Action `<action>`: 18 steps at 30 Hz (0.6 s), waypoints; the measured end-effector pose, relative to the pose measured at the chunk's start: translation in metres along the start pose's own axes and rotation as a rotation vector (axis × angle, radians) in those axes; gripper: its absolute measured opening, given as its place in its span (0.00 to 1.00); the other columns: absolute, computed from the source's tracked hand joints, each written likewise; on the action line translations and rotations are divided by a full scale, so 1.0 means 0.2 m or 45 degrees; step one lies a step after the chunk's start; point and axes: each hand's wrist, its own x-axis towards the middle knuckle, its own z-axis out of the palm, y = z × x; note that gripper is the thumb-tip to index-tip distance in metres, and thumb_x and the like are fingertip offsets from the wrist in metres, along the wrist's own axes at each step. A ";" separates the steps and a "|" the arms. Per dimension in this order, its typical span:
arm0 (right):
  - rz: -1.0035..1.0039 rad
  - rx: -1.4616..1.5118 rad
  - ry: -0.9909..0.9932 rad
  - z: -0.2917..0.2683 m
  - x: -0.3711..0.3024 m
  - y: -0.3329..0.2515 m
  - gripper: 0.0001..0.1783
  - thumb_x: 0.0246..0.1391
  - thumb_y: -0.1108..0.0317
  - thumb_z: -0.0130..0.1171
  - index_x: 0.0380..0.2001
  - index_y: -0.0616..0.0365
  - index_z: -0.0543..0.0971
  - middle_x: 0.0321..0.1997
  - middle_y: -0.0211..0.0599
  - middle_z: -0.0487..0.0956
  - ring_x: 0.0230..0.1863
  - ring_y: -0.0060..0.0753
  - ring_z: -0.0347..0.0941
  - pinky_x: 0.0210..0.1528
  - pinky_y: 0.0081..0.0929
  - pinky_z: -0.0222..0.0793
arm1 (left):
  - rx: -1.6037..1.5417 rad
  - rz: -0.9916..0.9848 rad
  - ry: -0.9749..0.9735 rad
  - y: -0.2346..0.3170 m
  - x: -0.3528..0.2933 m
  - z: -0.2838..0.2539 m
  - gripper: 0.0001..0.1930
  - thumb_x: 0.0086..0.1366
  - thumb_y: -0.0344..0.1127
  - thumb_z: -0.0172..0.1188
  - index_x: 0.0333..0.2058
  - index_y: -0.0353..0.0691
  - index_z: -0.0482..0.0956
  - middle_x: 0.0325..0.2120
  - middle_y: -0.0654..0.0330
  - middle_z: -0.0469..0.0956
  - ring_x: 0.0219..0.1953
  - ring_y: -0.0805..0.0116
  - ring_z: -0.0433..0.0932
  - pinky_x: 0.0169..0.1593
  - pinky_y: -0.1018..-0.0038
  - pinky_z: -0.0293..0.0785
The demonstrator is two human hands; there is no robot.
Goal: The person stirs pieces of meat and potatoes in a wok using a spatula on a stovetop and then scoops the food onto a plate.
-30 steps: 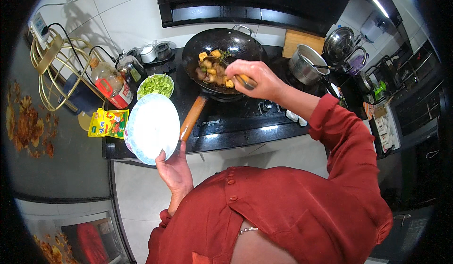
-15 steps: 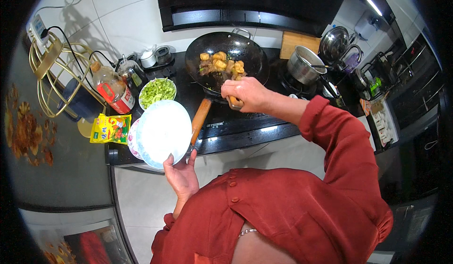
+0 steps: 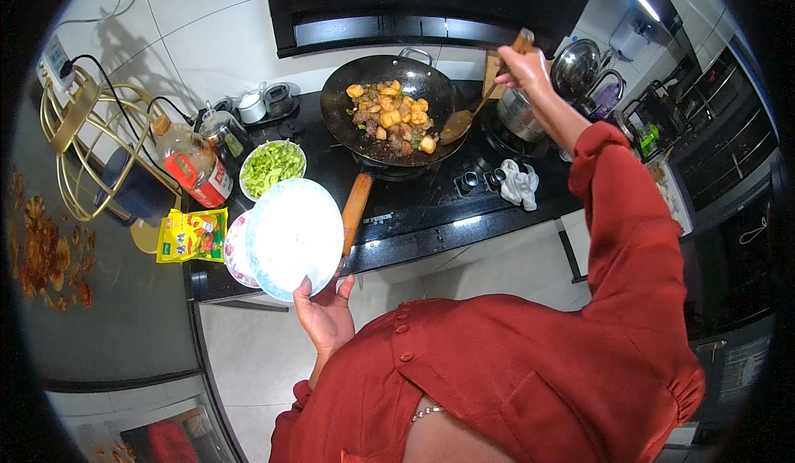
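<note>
My left hand (image 3: 326,317) grips the lower edge of a white plate (image 3: 294,235) with a pale blue rim, thumb on top. The plate is tilted beside the wooden handle (image 3: 356,206) of a black wok (image 3: 441,89). Browned chunks of food (image 3: 392,117), some golden, some dark, with bits of green, lie in the wok. Over to the right, my right hand (image 3: 525,69) is closed round the wooden-ended handle of a wok spatula (image 3: 456,127). Its broad blade rests at the wok's right inner side, near the food.
Left of the wok stand a bowl of chopped green vegetable (image 3: 273,167), a sauce bottle (image 3: 195,165), a yellow packet (image 3: 192,235) and a flowered bowl (image 3: 238,252) partly behind the plate. A steel pot (image 3: 517,117), stove knobs (image 3: 468,181) and a white cloth (image 3: 519,185) are to the right.
My right hand has risen and moved right with the spatula, whose blade now shows at the wok's right side. The food is spread wider. My left hand still holds the plate.
</note>
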 end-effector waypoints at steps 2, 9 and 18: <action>0.069 0.261 0.101 0.12 0.02 0.19 0.14 0.45 0.61 0.53 0.29 0.62 0.73 0.24 0.38 0.77 0.21 0.27 0.76 0.16 0.14 0.68 | -0.023 0.036 -0.102 -0.03 0.03 -0.06 0.27 0.54 0.44 0.47 0.50 0.35 0.59 0.43 0.54 0.68 0.41 0.62 0.70 0.42 0.69 0.70; -0.257 0.576 -0.169 0.47 -0.16 0.24 0.08 0.49 0.65 0.53 0.28 0.57 0.76 0.31 0.33 0.76 0.24 0.22 0.75 0.26 0.16 0.69 | 0.026 0.131 0.046 -0.02 -0.02 0.06 0.28 0.55 0.41 0.45 0.52 0.34 0.56 0.43 0.50 0.68 0.43 0.59 0.70 0.48 0.69 0.68; -1.190 -0.039 -0.485 0.28 -0.16 0.10 0.06 0.44 0.75 0.53 0.29 0.63 0.72 0.33 0.40 0.75 0.36 0.32 0.73 0.41 0.25 0.67 | 0.064 0.257 0.115 -0.06 -0.04 0.08 0.28 0.54 0.41 0.45 0.53 0.35 0.54 0.44 0.50 0.67 0.44 0.59 0.70 0.48 0.69 0.68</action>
